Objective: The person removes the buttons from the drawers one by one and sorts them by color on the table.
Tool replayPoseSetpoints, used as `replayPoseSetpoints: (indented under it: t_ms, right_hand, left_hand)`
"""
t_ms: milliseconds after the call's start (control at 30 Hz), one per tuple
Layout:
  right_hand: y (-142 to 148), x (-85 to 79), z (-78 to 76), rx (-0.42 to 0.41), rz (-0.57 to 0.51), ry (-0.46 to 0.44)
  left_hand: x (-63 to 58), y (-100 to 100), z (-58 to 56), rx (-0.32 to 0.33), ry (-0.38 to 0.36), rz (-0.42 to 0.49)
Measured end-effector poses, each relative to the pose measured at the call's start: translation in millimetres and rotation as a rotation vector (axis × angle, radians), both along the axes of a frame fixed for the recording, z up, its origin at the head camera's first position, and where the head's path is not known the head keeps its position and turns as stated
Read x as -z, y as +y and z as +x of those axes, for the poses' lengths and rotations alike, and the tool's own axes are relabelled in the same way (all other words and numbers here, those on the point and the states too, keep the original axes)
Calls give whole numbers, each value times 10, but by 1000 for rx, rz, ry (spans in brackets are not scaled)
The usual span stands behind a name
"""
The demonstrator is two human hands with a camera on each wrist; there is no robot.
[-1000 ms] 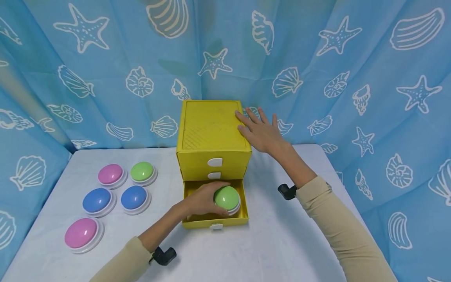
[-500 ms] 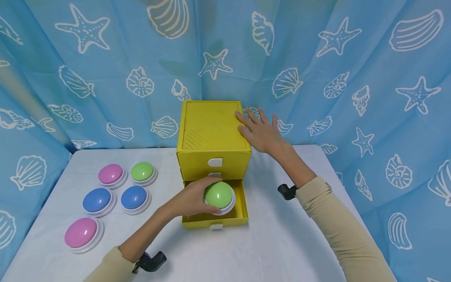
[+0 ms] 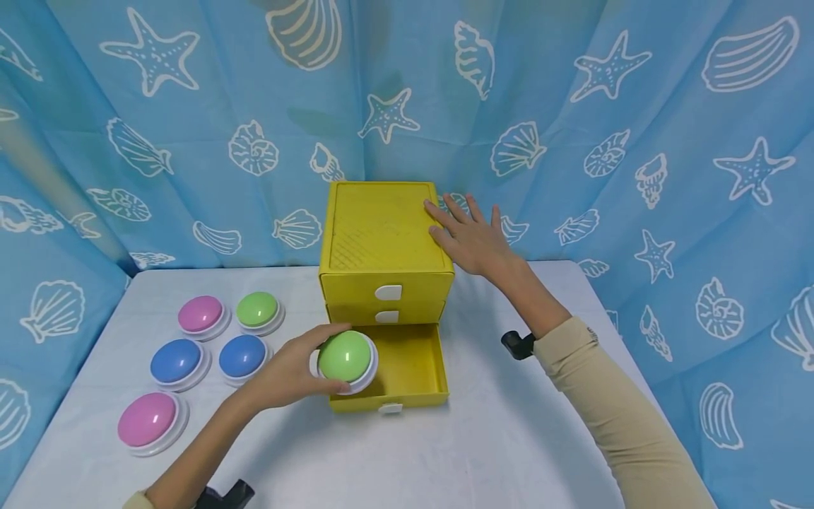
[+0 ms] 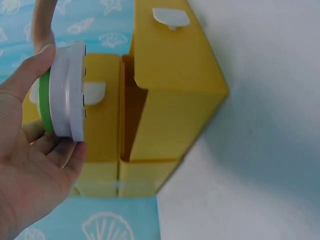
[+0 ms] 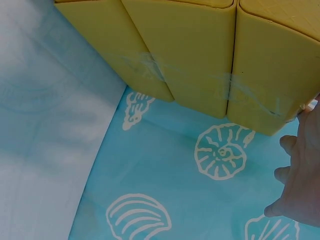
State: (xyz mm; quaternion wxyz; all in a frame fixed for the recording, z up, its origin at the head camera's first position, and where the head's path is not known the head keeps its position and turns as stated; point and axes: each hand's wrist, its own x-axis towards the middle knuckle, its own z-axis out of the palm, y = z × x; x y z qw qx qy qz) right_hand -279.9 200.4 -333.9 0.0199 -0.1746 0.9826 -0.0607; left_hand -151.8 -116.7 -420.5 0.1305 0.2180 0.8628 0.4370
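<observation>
My left hand (image 3: 292, 371) grips a green domed push button (image 3: 345, 355) with a white round base, thumb on one side and fingers on the other. In the left wrist view the button's white base (image 4: 67, 92) appears edge-on in the grasp. It is held over the left edge of the pulled-out bottom drawer (image 3: 416, 360), whose visible inside holds nothing. My right hand (image 3: 473, 240) lies with spread, straight fingers against the top right edge of the yellow drawer cabinet (image 3: 384, 226). The right wrist view catches part of those fingers (image 5: 292, 175) beside the cabinet's side.
On the white-covered table (image 3: 509, 438), several similar buttons stand at the left: a pink one (image 3: 200, 314), a green one (image 3: 257, 309), two blue ones and a larger pink one (image 3: 148, 420). A blue shell-print curtain (image 3: 540, 127) hangs behind the cabinet.
My left hand has lifted the green push button out of the bottom drawer and carried it left. My right hand has stayed in place at the cabinet.
</observation>
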Motion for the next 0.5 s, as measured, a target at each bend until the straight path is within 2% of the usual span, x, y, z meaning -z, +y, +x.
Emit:
replayPoseSetpoints:
  t_ms: [333, 500]
  right_hand:
    - [19, 9, -15, -6, 7, 7]
    - [15, 5, -2, 2, 13, 13]
  left_hand:
    - [40, -414, 250, -100, 10, -57]
    - [65, -625, 348, -154, -38, -130]
